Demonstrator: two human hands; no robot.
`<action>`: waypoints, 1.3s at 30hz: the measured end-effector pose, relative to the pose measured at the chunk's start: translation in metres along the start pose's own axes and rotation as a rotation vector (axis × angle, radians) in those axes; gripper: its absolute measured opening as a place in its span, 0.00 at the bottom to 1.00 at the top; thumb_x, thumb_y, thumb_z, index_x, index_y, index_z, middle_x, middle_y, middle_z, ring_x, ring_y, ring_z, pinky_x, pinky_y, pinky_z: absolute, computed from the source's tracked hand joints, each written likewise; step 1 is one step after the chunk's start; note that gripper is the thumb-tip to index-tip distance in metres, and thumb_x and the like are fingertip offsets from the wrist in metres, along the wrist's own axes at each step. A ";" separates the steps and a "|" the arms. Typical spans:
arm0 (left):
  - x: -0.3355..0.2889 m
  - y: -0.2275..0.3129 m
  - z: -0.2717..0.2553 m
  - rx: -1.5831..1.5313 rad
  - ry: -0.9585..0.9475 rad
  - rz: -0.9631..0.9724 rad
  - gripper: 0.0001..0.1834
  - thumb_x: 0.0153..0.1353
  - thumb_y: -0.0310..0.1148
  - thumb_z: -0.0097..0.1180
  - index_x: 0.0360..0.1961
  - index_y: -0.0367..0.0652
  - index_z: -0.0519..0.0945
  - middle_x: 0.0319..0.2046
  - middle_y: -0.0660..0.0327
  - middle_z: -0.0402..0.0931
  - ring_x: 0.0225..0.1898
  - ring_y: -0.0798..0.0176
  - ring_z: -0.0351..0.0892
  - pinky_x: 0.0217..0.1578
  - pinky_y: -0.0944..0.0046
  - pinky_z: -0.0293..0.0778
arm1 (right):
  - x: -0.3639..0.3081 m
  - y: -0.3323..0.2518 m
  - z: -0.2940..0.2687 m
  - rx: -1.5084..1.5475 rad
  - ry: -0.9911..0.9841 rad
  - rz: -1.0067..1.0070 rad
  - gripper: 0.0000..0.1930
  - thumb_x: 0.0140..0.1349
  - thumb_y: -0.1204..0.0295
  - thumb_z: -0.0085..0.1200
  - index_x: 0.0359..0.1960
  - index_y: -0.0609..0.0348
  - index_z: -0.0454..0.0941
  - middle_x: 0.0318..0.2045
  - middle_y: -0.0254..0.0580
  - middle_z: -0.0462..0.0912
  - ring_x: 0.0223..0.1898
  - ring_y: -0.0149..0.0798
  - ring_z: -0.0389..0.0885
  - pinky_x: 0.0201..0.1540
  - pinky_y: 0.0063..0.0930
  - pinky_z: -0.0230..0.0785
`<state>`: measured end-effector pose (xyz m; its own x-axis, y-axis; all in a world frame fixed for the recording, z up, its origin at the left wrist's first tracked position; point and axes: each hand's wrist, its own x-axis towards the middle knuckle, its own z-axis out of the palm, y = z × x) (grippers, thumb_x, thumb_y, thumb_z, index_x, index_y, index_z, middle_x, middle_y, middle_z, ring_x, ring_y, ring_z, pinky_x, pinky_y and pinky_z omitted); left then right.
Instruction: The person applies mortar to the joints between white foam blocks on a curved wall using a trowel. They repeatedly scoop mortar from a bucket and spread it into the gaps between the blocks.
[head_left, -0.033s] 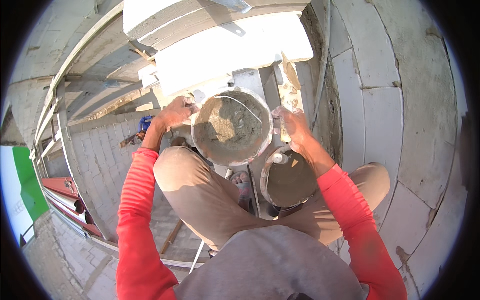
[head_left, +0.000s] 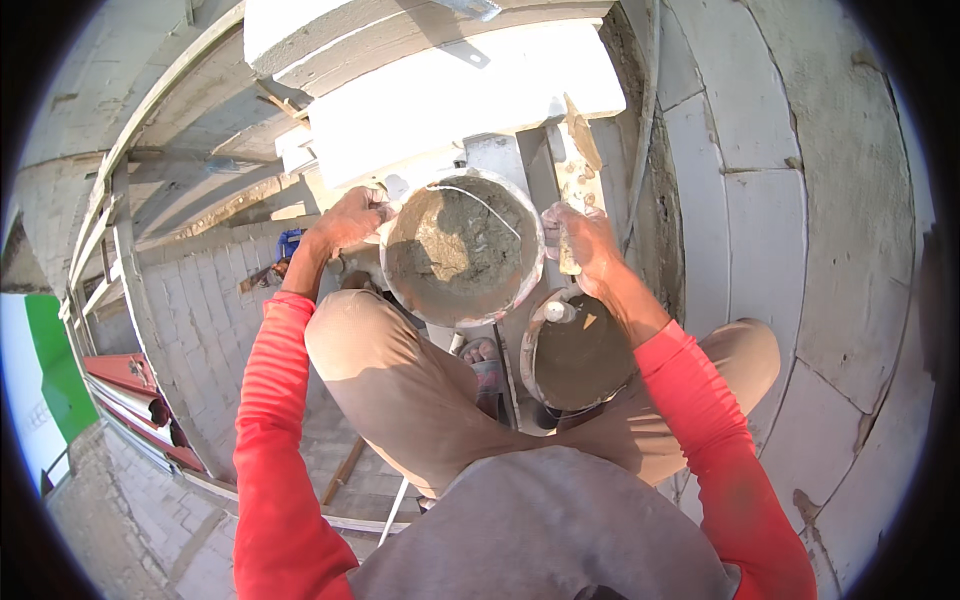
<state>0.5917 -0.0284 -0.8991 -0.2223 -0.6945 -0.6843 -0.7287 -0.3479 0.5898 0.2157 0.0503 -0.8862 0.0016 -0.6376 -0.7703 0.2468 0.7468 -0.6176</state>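
Note:
A round bucket [head_left: 537, 268] with a mortar-smeared rim and a thin wire handle stands in front of me. It holds grey, lumpy mortar [head_left: 450, 240], partly sunlit. My left hand [head_left: 350, 220] is closed on the rim's left side. At the opposite side, my right hand [head_left: 588, 245] is wrapped round the pale yellow handle of a trowel [head_left: 580, 135], and its fingers touch or nearly touch the rim. The mortar-stained blade points away from me. Below my right hand, a second bucket [head_left: 528, 355] contains smooth dark grey matter, with a white rounded piece [head_left: 560, 312] at its edge.
Large white blocks [head_left: 470, 95] lie just beyond the bucket. A block wall [head_left: 765, 250] runs along the right. On the left are wooden rails [head_left: 130, 140], a blue-handled tool [head_left: 288, 243] and red metal pieces [head_left: 125, 372] lower down. My bent knees flank the buckets.

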 end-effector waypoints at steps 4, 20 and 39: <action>0.017 -0.005 -0.015 0.112 0.092 -0.031 0.17 0.63 0.38 0.61 0.30 0.31 0.82 0.23 0.65 0.72 0.27 0.67 0.68 0.30 0.58 0.66 | 0.014 -0.020 0.014 -0.004 -0.071 -0.069 0.15 0.69 0.64 0.57 0.43 0.67 0.80 0.36 0.44 0.85 0.34 0.35 0.84 0.39 0.30 0.81; -0.117 0.121 0.091 0.217 -0.295 0.227 0.23 0.71 0.44 0.61 0.38 0.29 0.81 0.34 0.44 0.85 0.35 0.41 0.85 0.38 0.47 0.76 | -0.039 0.024 -0.137 -0.533 0.426 -0.092 0.18 0.59 0.64 0.62 0.32 0.74 0.82 0.26 0.40 0.81 0.27 0.33 0.71 0.31 0.40 0.69; -0.060 0.107 0.254 -0.307 0.311 -0.062 0.16 0.65 0.35 0.63 0.45 0.32 0.77 0.36 0.43 0.87 0.43 0.39 0.88 0.46 0.46 0.79 | 0.093 -0.050 -0.081 -0.747 0.597 -0.286 0.32 0.60 0.55 0.61 0.53 0.77 0.81 0.50 0.69 0.86 0.56 0.61 0.85 0.61 0.45 0.74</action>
<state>0.3626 0.1360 -0.9046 0.0558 -0.8067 -0.5883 -0.4979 -0.5332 0.6840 0.1249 -0.0306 -0.9399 -0.5011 -0.7656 -0.4034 -0.5113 0.6380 -0.5758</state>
